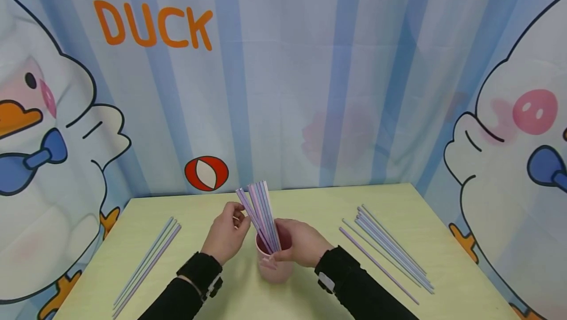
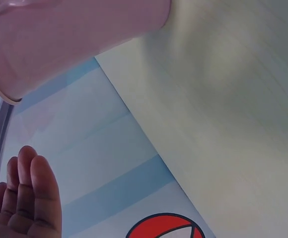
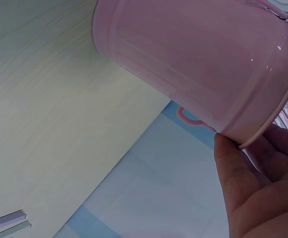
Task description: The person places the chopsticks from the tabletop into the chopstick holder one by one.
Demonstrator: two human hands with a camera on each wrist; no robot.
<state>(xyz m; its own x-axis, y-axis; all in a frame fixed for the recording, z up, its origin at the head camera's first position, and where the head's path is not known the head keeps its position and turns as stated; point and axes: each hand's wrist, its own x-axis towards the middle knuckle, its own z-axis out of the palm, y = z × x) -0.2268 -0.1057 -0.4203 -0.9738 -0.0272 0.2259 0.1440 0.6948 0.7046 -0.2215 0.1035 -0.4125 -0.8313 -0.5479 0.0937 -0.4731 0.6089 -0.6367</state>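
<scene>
One pink bucket (image 1: 275, 271) stands on the yellow table (image 1: 319, 204), between two hands; three straws (image 1: 148, 265) lie to its left, a larger batch (image 1: 390, 248) to its right, overlapping too closely for a sure count, as does the upright bundle (image 1: 264, 211) inside it. The bucket is glossy and smooth, with a rolled rim and a small loop on its side. The right hand (image 1: 304, 242) grasps its rim; the left hand (image 1: 225, 231) is at the bundle's lilac straws, whether pinching them I cannot tell
</scene>
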